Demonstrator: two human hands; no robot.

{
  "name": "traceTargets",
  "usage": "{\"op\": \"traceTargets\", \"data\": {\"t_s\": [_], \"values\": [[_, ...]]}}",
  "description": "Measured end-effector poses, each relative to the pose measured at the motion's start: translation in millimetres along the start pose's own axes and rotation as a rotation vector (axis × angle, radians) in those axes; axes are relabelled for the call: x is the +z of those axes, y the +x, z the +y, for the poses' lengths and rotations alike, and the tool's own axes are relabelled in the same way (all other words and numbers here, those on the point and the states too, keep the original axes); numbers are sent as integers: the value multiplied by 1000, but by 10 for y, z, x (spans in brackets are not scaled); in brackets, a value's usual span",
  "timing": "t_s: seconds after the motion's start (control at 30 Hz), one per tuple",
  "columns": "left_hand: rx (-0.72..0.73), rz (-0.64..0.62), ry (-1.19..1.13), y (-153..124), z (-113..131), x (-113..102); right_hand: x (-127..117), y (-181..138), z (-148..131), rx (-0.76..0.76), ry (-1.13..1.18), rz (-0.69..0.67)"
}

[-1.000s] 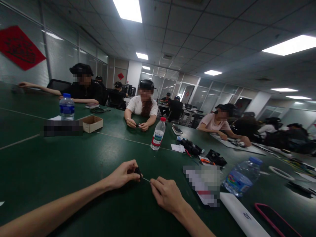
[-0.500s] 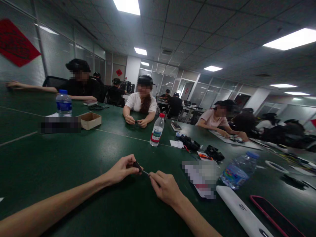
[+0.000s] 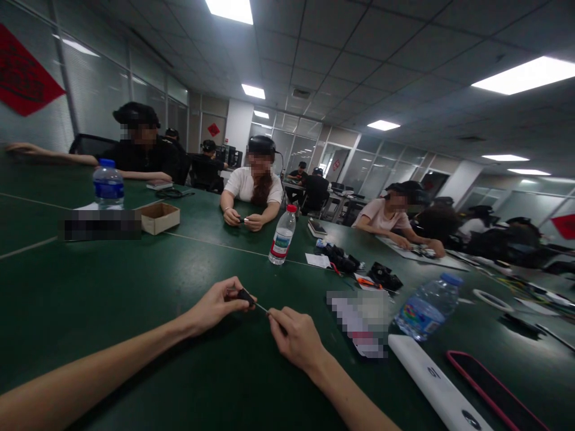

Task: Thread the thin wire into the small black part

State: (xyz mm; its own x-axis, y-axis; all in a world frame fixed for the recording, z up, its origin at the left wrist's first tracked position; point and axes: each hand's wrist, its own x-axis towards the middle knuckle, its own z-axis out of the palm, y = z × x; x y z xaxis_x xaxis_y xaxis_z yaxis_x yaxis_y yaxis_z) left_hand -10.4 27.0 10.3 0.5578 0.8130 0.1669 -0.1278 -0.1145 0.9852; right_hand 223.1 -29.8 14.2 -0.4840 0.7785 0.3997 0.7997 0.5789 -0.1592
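Note:
A small screwdriver (image 3: 245, 297) with a black handle and a thin metal shaft is held above the green table (image 3: 188, 371). My left hand (image 3: 221, 306) is closed round its handle with thumb and fingers. The shaft points right and slightly down toward my right hand (image 3: 297, 338), whose thumb and fingers are pinched together at its tip. Whether a small part sits between those fingertips as well is hidden. Both hands are over the table near its front, with the forearms reaching in from below.
Ahead stands a red-capped water bottle (image 3: 282, 236). To the right are a blue-capped bottle (image 3: 429, 308), a white device (image 3: 433, 383), a pink-edged phone (image 3: 494, 392) and black parts (image 3: 344, 257). An open cardboard box (image 3: 160, 219) lies left. A person (image 3: 254, 185) sits opposite; others work nearby.
The view has shifted slightly, so most things appear a little further left. Both hands keep their hold, and a bit more of the black handle shows.

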Motion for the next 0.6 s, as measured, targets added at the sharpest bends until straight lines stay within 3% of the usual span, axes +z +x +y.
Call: {"op": "traceTargets", "data": {"t_s": [0.43,0.6], "values": [[17,-36,105,4,-8,19,-29,-25,-57,-16,-174,-67],[12,-43,71,-7,24,53,-25,-19,-42,-29,-143,-67]]}}
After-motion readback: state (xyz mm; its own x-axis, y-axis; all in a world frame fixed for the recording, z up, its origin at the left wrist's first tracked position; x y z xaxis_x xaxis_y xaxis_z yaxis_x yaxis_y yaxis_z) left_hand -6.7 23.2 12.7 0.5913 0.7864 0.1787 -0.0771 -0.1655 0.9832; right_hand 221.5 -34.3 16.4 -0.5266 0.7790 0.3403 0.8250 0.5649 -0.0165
